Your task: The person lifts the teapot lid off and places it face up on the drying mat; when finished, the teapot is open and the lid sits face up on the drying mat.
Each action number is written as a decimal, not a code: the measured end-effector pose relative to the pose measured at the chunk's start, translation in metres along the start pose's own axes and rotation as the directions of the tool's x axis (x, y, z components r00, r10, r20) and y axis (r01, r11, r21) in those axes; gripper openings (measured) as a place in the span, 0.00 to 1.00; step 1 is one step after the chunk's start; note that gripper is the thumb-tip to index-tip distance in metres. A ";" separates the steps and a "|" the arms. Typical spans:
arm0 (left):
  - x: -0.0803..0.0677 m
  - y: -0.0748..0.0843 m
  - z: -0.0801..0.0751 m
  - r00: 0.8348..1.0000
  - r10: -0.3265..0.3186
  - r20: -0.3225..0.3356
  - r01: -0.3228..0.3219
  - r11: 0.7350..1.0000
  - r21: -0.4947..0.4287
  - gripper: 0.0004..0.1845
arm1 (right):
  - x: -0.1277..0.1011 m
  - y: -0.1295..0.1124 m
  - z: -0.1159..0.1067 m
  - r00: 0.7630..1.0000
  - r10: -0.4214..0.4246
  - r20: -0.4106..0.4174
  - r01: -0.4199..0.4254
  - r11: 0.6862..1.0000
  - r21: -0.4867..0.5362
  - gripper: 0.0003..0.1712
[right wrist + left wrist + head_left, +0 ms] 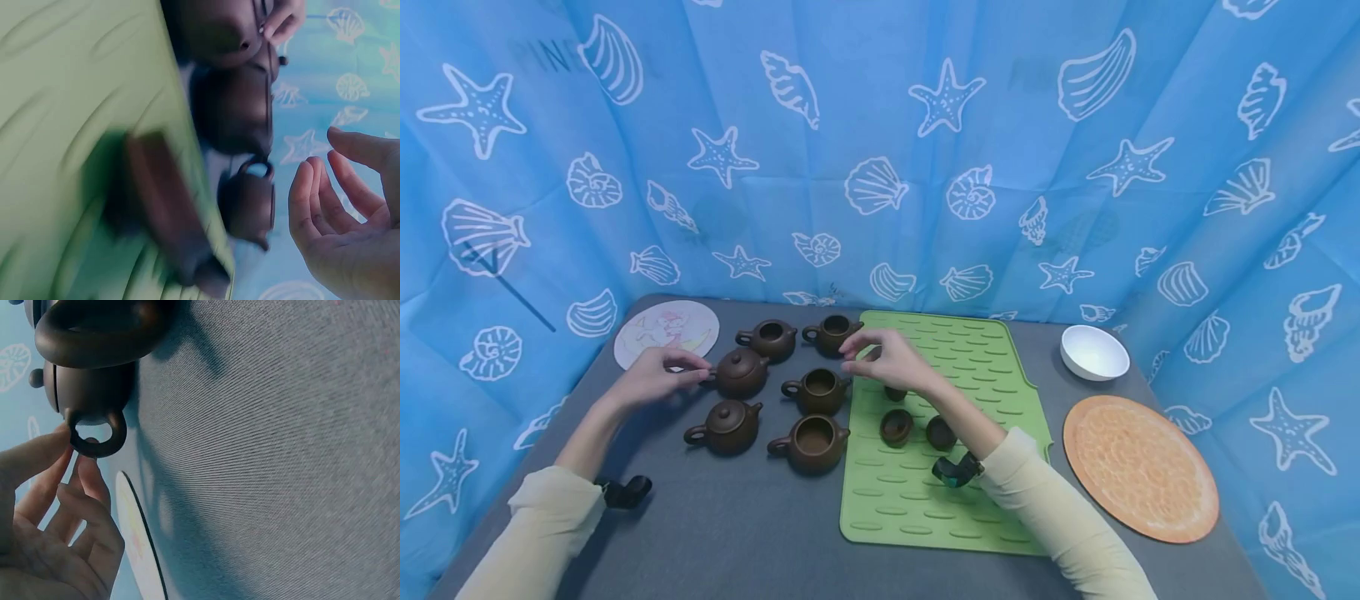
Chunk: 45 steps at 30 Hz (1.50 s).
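Observation:
My left hand pinches the handle of a dark brown lidded teapot between thumb and fingers; in the left wrist view the thumb meets the loop of the handle. A second lidded teapot stands just in front of it. To the right are several lidless teapots, among them a back one, a middle one and a front one. My right hand hovers near the back teapot's spout, fingers loosely bent with nothing between them. Small round lids lie on the green mat, partly under the right forearm.
At the back left lies a round plate with a picture on it. A white bowl stands at the back right, with a round orange mat in front. Behind the grey table hangs a blue curtain with shells.

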State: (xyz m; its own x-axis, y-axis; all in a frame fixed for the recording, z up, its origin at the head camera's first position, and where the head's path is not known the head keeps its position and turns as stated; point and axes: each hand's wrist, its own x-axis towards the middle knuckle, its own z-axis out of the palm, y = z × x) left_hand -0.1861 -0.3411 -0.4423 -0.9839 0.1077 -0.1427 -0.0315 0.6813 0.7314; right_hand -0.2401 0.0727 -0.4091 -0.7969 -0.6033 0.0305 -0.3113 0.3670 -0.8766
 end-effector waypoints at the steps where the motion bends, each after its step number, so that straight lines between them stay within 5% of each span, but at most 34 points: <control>1: -0.001 -0.002 0.000 1.000 0.000 -0.005 0.000 1.000 0.000 0.18 | 0.004 -0.003 0.004 1.000 -0.014 0.004 0.014 1.000 0.013 0.14; 12: -0.006 -0.008 0.004 0.998 -0.050 -0.025 0.049 0.998 -0.049 0.24 | 0.050 -0.034 0.054 0.992 -0.100 0.074 0.094 0.993 0.073 0.15; 29: -0.004 -0.014 0.007 0.998 -0.058 -0.027 0.056 0.996 -0.066 0.27 | 0.098 -0.043 0.110 0.995 0.064 0.080 -0.076 0.985 0.154 0.17; 45: -0.006 -0.012 0.009 0.997 -0.049 -0.051 0.046 0.997 -0.059 0.26 | 0.107 -0.052 0.129 0.994 0.110 0.001 -0.110 0.994 -0.029 0.09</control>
State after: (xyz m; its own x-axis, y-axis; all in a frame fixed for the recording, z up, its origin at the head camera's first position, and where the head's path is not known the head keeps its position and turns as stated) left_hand -0.1783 -0.3430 -0.4562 -0.9888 0.0370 -0.1446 -0.0875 0.6414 0.7622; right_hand -0.2423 -0.1025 -0.4227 -0.8256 -0.5602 -0.0668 -0.2369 0.4517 -0.8601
